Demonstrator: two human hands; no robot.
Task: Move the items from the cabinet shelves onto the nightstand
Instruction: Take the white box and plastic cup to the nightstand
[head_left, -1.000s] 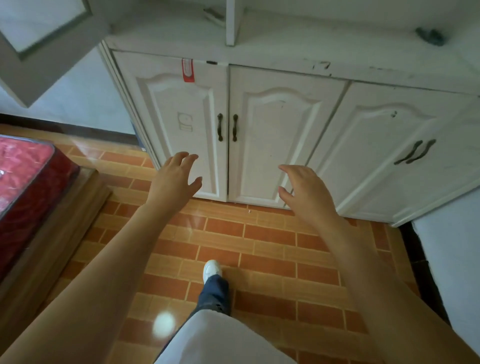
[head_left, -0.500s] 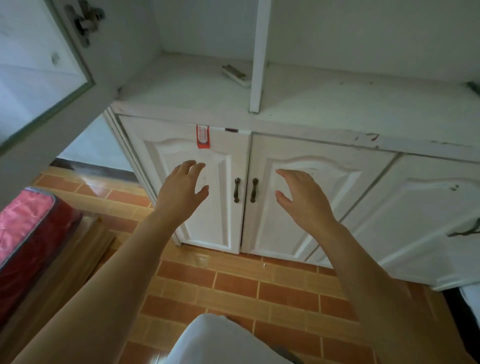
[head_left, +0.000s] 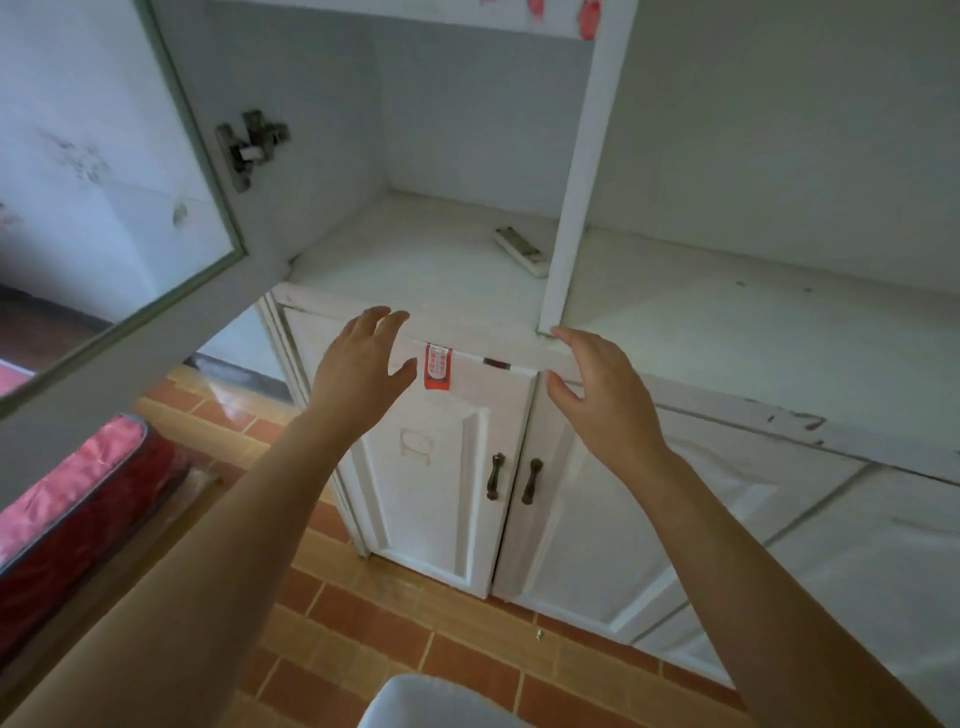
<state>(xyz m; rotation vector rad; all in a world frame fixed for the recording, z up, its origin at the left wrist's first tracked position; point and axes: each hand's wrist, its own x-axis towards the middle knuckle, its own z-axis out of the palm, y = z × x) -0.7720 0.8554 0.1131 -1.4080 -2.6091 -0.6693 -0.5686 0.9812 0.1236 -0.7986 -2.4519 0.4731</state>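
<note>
1. Head view: one white cabinet (head_left: 675, 332) fills most of the frame, with an open upper section above a row of closed lower doors.
2. One glass door (head_left: 104, 171) stands swung open at the left, its metal hinge (head_left: 249, 148) showing on the inner edge.
3. One shelf (head_left: 415, 260) forms the floor of the upper section; one upright divider (head_left: 582, 182) splits it into a left and a right bay.
4. One red mattress (head_left: 67, 499) lies low at the left, over the brick-tiled floor (head_left: 389, 639).
5. Two bare arms reach forward, and neither hand holds anything.
6. The left hand (head_left: 358, 374) is spread, fingers loosely curved and thumb out, hovering in front of the shelf's front edge; whether it touches the edge cannot be told.
7. The right hand (head_left: 602, 395) is likewise spread and empty, its fingertips close to the foot of the divider; contact cannot be told.
8. Two dark handles (head_left: 511, 478) sit side by side on the two lower doors below the hands.
9. One red sticker (head_left: 437, 366) hangs on the cabinet's front edge, between the two hands.
10. One small flat white item (head_left: 521, 251) lies on the shelf in the left bay, just beside the divider and well behind the hands; what it is cannot be told.
</note>
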